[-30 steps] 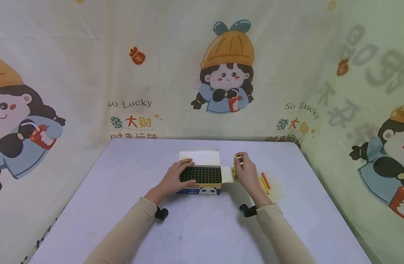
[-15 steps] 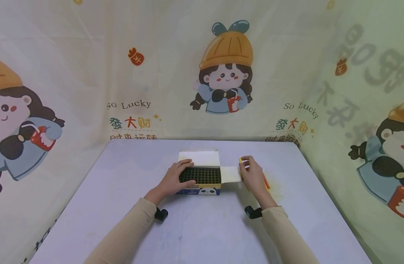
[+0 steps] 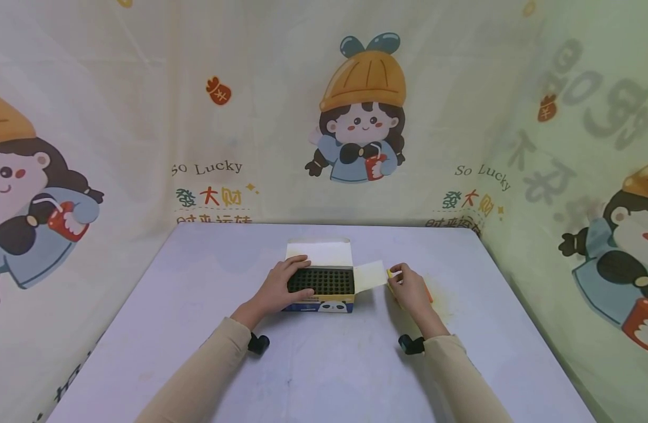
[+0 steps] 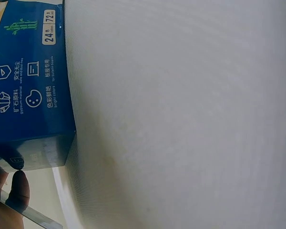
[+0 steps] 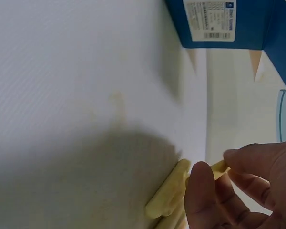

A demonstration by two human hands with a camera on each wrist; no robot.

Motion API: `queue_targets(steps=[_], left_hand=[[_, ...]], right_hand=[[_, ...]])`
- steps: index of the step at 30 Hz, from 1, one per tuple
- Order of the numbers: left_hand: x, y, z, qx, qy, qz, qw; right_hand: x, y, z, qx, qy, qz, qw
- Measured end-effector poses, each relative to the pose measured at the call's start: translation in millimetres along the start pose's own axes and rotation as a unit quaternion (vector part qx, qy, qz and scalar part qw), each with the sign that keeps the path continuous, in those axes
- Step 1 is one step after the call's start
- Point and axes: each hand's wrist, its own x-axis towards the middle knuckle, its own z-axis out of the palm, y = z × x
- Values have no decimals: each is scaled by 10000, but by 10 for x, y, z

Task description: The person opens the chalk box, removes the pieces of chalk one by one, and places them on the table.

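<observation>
A blue and yellow chalk box (image 3: 333,306), with a panda on its front, stands in mid-table. Its black holder (image 3: 329,281) shows rows of holes. My left hand (image 3: 274,289) grips the box's left end, thumb along the front edge and fingers over the far side. Right of the box, my right hand (image 3: 412,292) pinches a yellow chalk stick (image 5: 220,169) between thumb and fingertips, just beyond the side flap (image 3: 371,276). Under that hand, more chalk sticks (image 5: 169,191) lie on the table; in the head view the hand mostly hides them, leaving an orange stick (image 3: 429,295) peeking out.
The box's white lid (image 3: 319,254) is folded back behind it. Yellowish chalk dust (image 3: 444,294) marks the white table (image 3: 302,376) at right. A printed cloth (image 3: 276,117) hangs at the back and sides. Both wrists carry small black cameras (image 3: 258,343).
My right hand has moved right and nearer to me with the yellow chalk stick, covering most of the loose sticks. The side flap has tilted up a little. My left hand stays on the box.
</observation>
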Motion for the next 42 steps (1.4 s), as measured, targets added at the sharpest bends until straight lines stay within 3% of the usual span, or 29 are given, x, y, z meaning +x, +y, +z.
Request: queue_targets(steps=[7, 14, 23, 31, 35, 42], left_hand=[[-25, 9, -17, -5, -3, -1, 10000], [-21, 15, -21, -27, 2, 26, 10000], [-45, 28, -31, -27, -17, 1, 10000], [-67, 28, -61, -80, -34, -15, 10000], [-34, 19, -89, -72, -196, -15, 9998], [75, 121, -291, 358, -815, -187, 9959]], right_hand=[[-3, 68, 28, -37, -175, 291, 9994], [22, 96, 67, -465, -133, 76, 9988], [16, 129, 92, -380, -175, -25, 9991], [70, 60, 66, -616, -154, -119, 9979], [96, -14, 5, -839, -234, -280, 9958], [206, -92, -158, -1204, -448, -1131, 9852]])
